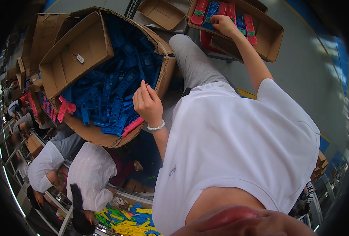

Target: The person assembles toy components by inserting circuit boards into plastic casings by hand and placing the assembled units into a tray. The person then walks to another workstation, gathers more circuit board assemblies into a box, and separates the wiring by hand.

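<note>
My right hand (223, 26) is over a shallow cardboard tray (267, 33) at the top right, fingers curled and pinched at the edge of a blue plastic piece (211, 12). That piece lies in a row with several pink plastic pieces (199, 12) and other blue ones, each with a green bit at one end. My left hand (147, 104), wearing a pale bead bracelet, hovers by the right side of a big carton (166, 74) heaped with blue plastic parts (103, 94). Its fingers are loosely extended, with nothing visible in them. A long pink part (133, 126) lies below that hand.
An empty cardboard tray (78, 51) with a white tag leans on the carton's heap. A pink part (65, 108) rests at its left rim. Co-workers (91, 175) sit at the lower left, near yellow and green parts (131, 224). Another tray (161, 13) stands beyond.
</note>
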`<action>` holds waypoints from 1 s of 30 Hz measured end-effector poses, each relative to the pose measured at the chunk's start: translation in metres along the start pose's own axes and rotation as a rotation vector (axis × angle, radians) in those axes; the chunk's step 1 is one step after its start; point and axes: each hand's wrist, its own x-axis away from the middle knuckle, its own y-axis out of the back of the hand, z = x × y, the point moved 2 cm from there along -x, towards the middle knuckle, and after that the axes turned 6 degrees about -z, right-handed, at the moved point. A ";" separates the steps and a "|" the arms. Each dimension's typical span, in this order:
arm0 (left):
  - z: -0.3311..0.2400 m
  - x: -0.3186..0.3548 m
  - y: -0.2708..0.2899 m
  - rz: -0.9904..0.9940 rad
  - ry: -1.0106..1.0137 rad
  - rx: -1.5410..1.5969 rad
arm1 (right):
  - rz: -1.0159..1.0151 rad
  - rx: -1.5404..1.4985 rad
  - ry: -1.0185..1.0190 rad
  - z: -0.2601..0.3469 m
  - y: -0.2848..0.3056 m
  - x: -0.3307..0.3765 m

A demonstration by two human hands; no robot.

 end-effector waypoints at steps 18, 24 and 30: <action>-0.004 -0.003 -0.001 0.040 0.003 0.003 | -0.355 0.062 -0.120 -0.049 0.072 0.069; -0.005 -0.002 0.002 0.025 0.000 -0.021 | -0.342 0.200 -0.165 -0.048 0.044 0.047; -0.005 0.000 0.001 0.015 0.002 -0.011 | -0.124 0.166 -0.216 -0.059 0.033 0.044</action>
